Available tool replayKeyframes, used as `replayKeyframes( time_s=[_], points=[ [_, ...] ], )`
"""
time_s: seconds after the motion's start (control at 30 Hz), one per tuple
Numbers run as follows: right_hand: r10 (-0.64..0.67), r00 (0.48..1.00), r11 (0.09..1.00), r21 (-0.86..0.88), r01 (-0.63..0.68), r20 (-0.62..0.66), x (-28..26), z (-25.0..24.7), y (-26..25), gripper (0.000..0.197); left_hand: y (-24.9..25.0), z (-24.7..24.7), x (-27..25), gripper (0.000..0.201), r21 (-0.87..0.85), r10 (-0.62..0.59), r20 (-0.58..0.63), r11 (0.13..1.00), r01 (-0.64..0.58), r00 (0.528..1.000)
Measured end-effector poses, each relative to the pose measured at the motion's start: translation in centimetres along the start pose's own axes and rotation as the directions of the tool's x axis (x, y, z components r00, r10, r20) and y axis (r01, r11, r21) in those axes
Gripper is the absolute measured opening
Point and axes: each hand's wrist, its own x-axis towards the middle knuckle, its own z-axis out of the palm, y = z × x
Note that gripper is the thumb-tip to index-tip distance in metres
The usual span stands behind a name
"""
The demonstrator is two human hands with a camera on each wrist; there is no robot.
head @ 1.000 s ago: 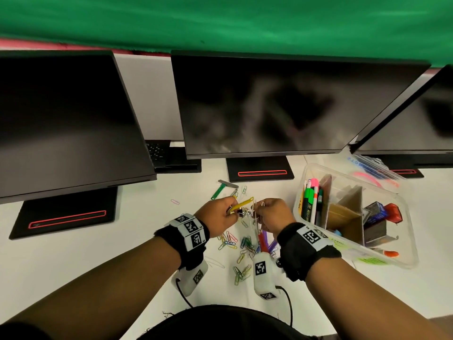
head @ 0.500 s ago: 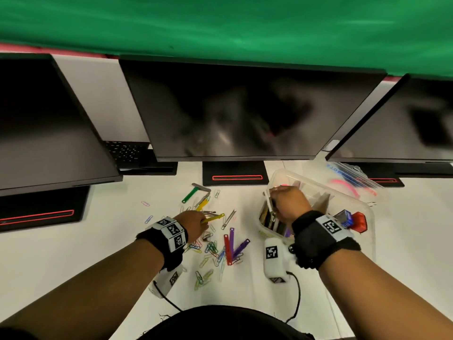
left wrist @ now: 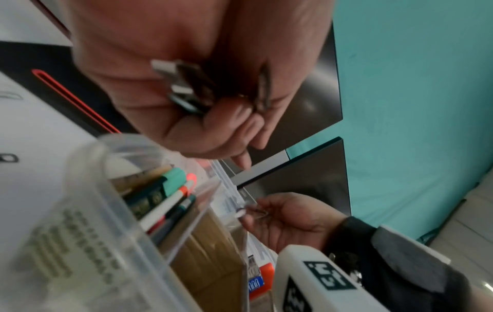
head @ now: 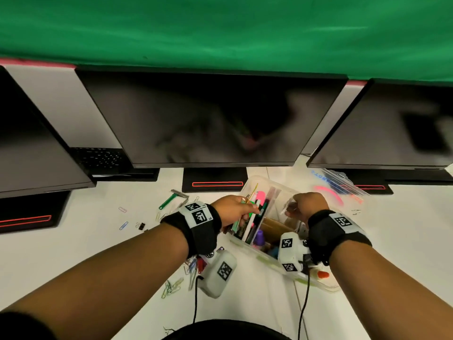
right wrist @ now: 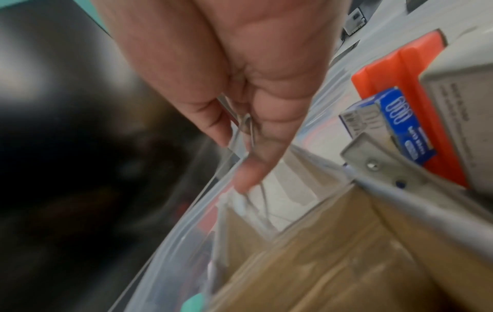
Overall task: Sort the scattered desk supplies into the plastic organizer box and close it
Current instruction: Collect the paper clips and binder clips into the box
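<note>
Clear organizer box point(head: 247, 190) rim | left hand point(head: 234, 207), right hand point(head: 307, 204) above, gripping clips

Office workstation, as far as I can see from here. Three dark, switched-off monitors point(head: 213, 119) stand in a row along the far edge of a white tabletop point(head: 73, 253), each on a black base with a red-outlined slot point(head: 217, 184). A black keyboard point(head: 100, 157) sits tucked behind the left screen. Green cloth point(head: 220, 28) hangs as a backdrop above the monitors, so it reads as a staged recording desk. Coloured paper clips point(head: 123, 225) lie scattered near the middle, beside a clear organizer box point(head: 247, 186) of markers.
</note>
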Motion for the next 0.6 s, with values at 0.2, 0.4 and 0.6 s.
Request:
replayKeyframes(
  time_s=[0.2,0.4,0.6],
  points=[
    [-0.114,0.988,0.993,-0.021,0.116,0.101,-0.4,-1.0,1.0,0.026,1.9,3.4,3.0,0.026,0.13,-0.068,-0.053,0.989,0.074,0.996],
    [-0.087,0.97,0.993,0.094,0.067,0.226,-2.2,-2.8,3.1,0.01,2.5,6.2,4.9,0.027,-0.167,-0.253,-0.043,0.956,0.243,0.966],
    [-0.095,0.968,0.993,0.092,0.075,0.234,-2.4,-4.0,4.5,0.009,4.5,7.9,5.1,0.005,-0.495,-0.231,0.046,0.84,0.223,0.972]
  ],
)
